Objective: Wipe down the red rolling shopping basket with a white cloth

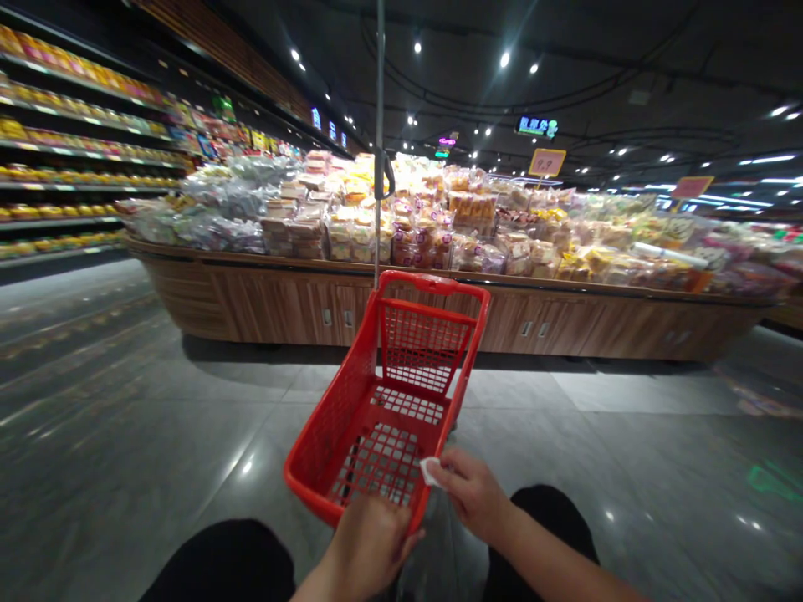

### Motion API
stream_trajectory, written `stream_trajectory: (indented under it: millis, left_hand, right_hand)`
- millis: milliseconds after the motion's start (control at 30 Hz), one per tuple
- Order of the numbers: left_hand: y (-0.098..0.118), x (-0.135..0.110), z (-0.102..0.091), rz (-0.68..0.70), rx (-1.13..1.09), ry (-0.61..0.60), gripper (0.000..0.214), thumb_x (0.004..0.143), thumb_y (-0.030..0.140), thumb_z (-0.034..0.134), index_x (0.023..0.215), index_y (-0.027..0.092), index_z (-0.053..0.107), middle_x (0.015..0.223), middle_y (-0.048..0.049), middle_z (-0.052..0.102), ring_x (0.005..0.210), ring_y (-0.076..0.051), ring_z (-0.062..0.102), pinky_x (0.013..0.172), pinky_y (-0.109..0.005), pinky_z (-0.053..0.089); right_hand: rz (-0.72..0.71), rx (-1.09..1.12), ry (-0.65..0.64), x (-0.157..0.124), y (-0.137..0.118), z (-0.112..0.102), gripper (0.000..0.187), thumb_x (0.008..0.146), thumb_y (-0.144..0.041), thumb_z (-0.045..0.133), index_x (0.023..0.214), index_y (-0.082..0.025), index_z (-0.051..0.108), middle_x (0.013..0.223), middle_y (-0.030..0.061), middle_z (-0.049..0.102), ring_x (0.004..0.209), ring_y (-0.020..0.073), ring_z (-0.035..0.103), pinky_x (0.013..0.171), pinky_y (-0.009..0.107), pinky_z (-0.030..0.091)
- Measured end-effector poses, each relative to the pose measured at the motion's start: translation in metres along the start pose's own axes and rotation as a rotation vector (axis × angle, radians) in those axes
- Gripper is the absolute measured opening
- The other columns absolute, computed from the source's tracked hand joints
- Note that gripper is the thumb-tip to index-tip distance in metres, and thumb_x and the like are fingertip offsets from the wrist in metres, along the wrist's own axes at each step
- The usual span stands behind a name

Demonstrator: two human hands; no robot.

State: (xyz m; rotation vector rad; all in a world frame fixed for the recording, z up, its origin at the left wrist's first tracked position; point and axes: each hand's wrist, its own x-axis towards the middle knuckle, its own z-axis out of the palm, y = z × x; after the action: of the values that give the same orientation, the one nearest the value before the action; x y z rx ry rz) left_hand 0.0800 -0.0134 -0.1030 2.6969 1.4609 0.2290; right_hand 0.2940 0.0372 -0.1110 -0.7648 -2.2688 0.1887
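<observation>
Yellow price sign [547,162] reading 9.9 stands above a long wooden display counter [294,305] piled with bagged bakery goods [420,226]. A second, reddish sign [693,186] further right is too small and angled to read. So are the glowing green and blue sign [537,126] hanging under the dark ceiling [595,58] and the printing on the packets, and no brand can be made out. Shelves [63,142] of yellow-wrapped goods line the left side.

The red plastic basket [342,418] sits low in front of the person, just above their black-trousered legs [545,527], with its far rim toward the counter. A thin metal pole [379,125] rises behind that rim and crosses the view of the display, with a dark loop [386,174] on it. The left hand [367,548] is curled over the near rim, clamped on it. The right hand [473,493], apart from the left, pinches a white scrap [430,471] of paper or tissue between thumb and fingers, just over the basket's near right corner. Grey tile floor [188,435] shines beneath.
</observation>
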Motion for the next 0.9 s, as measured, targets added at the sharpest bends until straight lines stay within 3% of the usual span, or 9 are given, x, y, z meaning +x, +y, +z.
stream_trajectory:
  millis: [100, 233, 333, 467, 533, 700, 800, 900]
  left_hand:
    - [-0.004, -0.001, 0.001, 0.029, 0.019, -0.015, 0.035, 0.089, 0.038, 0.036, 0.073, 0.019, 0.061, 0.068, -0.0072, 0.067, 0.065, -0.020, 0.062, 0.061, -0.030, 0.044]
    - [-0.009, -0.005, -0.001, 0.037, 0.045, -0.041, 0.036, 0.089, 0.037, 0.034, 0.074, 0.020, 0.061, 0.070, -0.0066, 0.067, 0.066, -0.022, 0.063, 0.060, -0.031, 0.044]
    - [-0.013, -0.011, -0.006, 0.032, 0.025, -0.048, 0.037, 0.089, 0.040, 0.033, 0.073, 0.021, 0.061, 0.069, -0.0056, 0.067, 0.066, -0.021, 0.062, 0.062, -0.031, 0.043]
    - [-0.018, -0.020, -0.013, 0.036, -0.019, -0.058, 0.038, 0.089, 0.041, 0.032, 0.074, 0.022, 0.060, 0.074, -0.0045, 0.066, 0.069, -0.019, 0.061, 0.068, -0.031, 0.043]
    - [-0.020, -0.024, -0.015, 0.032, -0.022, -0.079, 0.036, 0.089, 0.040, 0.033, 0.075, 0.022, 0.060, 0.075, -0.0036, 0.066, 0.071, -0.019, 0.060, 0.071, -0.030, 0.042]
    - [-0.028, -0.027, -0.014, 0.043, 0.026, -0.106, 0.036, 0.089, 0.042, 0.034, 0.074, 0.022, 0.059, 0.072, -0.0034, 0.065, 0.069, -0.019, 0.059, 0.067, -0.029, 0.042]
    - [-0.033, -0.029, -0.014, 0.040, 0.039, -0.077, 0.042, 0.087, 0.050, 0.034, 0.071, 0.021, 0.060, 0.072, -0.0047, 0.064, 0.068, -0.019, 0.058, 0.064, -0.029, 0.041]
    - [-0.036, -0.033, -0.019, 0.035, 0.008, -0.050, 0.051, 0.081, 0.064, 0.038, 0.069, 0.020, 0.059, 0.071, -0.0049, 0.063, 0.066, -0.018, 0.058, 0.063, -0.028, 0.040]
  right_hand:
    - [0.012, -0.059, -0.035, 0.007, 0.011, -0.006, 0.037, 0.090, -0.015, 0.040, 0.123, -0.025, 0.054, 0.097, 0.0066, 0.058, 0.084, 0.0164, 0.056, 0.073, 0.027, 0.049]
    - [0.154, -0.155, 0.074, 0.030, 0.034, -0.018, 0.036, 0.088, -0.010, 0.040, 0.116, -0.024, 0.058, 0.097, 0.0062, 0.055, 0.081, 0.0159, 0.055, 0.073, 0.028, 0.048]
    - [0.157, -0.183, 0.034, 0.037, 0.026, -0.018, 0.033, 0.086, -0.009, 0.042, 0.111, -0.023, 0.059, 0.093, 0.0046, 0.054, 0.077, 0.0149, 0.055, 0.070, 0.026, 0.047]
    - [0.058, -0.117, -0.075, 0.031, 0.008, -0.015, 0.032, 0.088, -0.012, 0.043, 0.114, -0.023, 0.058, 0.093, 0.0046, 0.055, 0.079, 0.0147, 0.055, 0.070, 0.024, 0.047]
    - [0.055, -0.127, -0.066, 0.032, 0.014, -0.017, 0.032, 0.088, -0.012, 0.043, 0.114, -0.024, 0.059, 0.094, 0.0046, 0.055, 0.080, 0.0148, 0.055, 0.071, 0.024, 0.047]
    - [0.203, -0.227, 0.093, 0.044, 0.047, -0.024, 0.030, 0.088, -0.013, 0.042, 0.111, -0.021, 0.060, 0.096, 0.0064, 0.053, 0.081, 0.0166, 0.056, 0.073, 0.028, 0.048]
    - [0.218, -0.235, 0.087, 0.044, 0.043, -0.021, 0.031, 0.086, -0.010, 0.044, 0.109, -0.022, 0.061, 0.093, 0.0050, 0.053, 0.077, 0.0156, 0.055, 0.070, 0.026, 0.048]
    - [0.159, -0.176, -0.006, 0.038, 0.030, -0.019, 0.038, 0.082, -0.005, 0.046, 0.111, -0.025, 0.060, 0.093, 0.0032, 0.054, 0.078, 0.0147, 0.056, 0.070, 0.024, 0.048]
